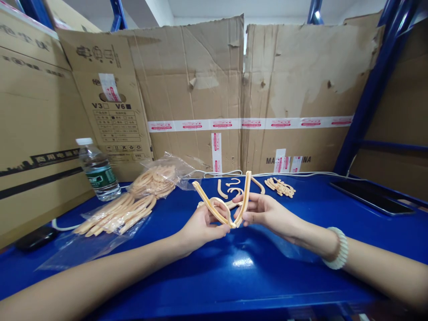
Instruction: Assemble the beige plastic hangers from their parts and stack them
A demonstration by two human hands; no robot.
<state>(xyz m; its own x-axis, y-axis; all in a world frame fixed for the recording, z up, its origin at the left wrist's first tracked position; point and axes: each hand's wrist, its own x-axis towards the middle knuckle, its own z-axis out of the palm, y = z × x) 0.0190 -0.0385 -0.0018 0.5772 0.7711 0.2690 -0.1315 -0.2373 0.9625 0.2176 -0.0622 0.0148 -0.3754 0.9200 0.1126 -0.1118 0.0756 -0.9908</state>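
Observation:
Above the blue table, my two hands hold a beige plastic folding clothes hanger (pixel 214 209), its grooved arms spread upward in a V and meeting at the bottom. My left hand (pixel 200 227) is closed on the left arm near the joint, where a curved beige strip also shows by the fingers. The right arm (pixel 246 196) is pinched between the thumb and fingers of my right hand (pixel 262 210). Behind the hands lie loose beige hooks (pixel 234 182) and curved pieces (pixel 220 189), partly hidden by the hanger.
On the left, clear plastic bags hold long beige arms (pixel 117 214) and rounder pieces (pixel 154 178). A water bottle (pixel 98 171) and a black object (pixel 36 238) stand beyond them. Small beige parts (pixel 280 187) and a phone (pixel 371 197) lie right. Cardboard (pixel 194 89) walls the back.

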